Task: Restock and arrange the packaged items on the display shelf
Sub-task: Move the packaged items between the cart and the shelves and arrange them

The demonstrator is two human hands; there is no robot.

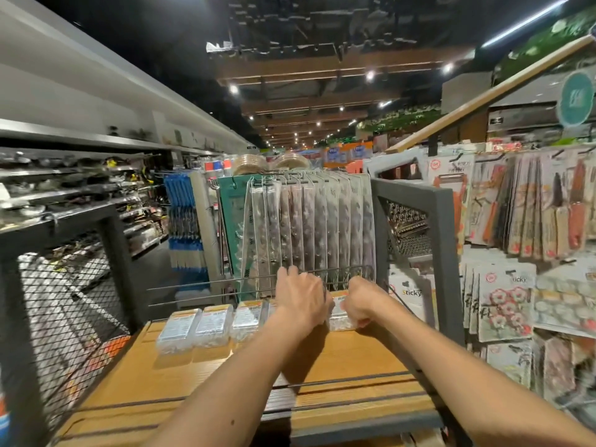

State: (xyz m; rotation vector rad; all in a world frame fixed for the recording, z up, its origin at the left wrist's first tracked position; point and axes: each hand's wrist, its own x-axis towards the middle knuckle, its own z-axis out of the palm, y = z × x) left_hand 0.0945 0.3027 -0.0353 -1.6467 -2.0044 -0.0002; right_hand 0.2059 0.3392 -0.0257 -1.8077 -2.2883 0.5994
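The small clear plastic packs with orange-and-white labels (214, 324) lie in a row along the far edge of the light wooden shelf board (338, 359). Three are free at the left, and one more, the end pack (338, 319), sits between the two hands at the right. They look light and fairly stiff, full of small loose pieces, with smooth film that could slip. A pinch across the short sides, or thumb on top with fingers under the near edge, seems the safest hold. Sliding them on the board should cost little effort, and a nudge to one would probably shove its neighbour. The right hand (362, 304) has its fingers curled tight against the right side of the end pack and appears to grip it. The left hand (303, 301) lies back-up over the place just left of that pack. Its fingers run forward and down out of sight, so whether they hold anything cannot be told. Any packs under the left hand are hidden. Label print is too blurred to read. Just behind, a thin wire rail (193, 285) and hanging clear blister cards (309, 227) crowd the far side, and the dark metal mesh frame (448, 253) closes in on the right.
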